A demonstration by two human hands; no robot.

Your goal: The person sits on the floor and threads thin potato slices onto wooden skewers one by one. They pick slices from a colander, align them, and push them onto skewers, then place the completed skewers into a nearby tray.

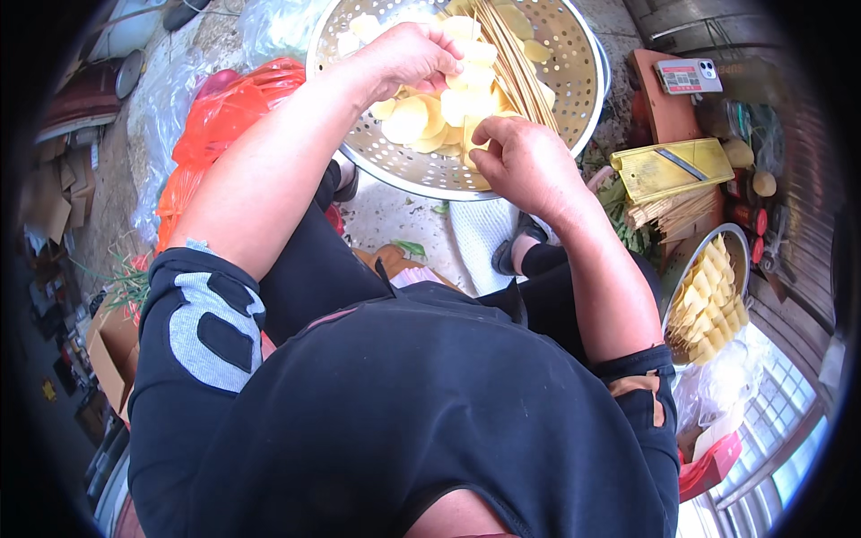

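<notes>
Both hands are over a perforated metal colander (572,87) that holds thin pale-yellow slices (414,121), apparently potato, and a bundle of bamboo skewers (514,60). Between the hands runs a row of slices (471,74) threaded on a skewer. My left hand (420,57) has thumb and fingers closed beside the upper slices; whether it grips one is hard to tell. My right hand (514,148) pinches the lower end of the row, where the skewer is mostly hidden.
To the right lie a yellow slicer (671,169), more skewers (679,208), a phone (689,75) on a reddish-brown board (662,101), and a second colander (740,249) of skewered slices (709,302). An orange-red plastic bag (222,128) sits at the left, a white cloth (474,235) below the colander.
</notes>
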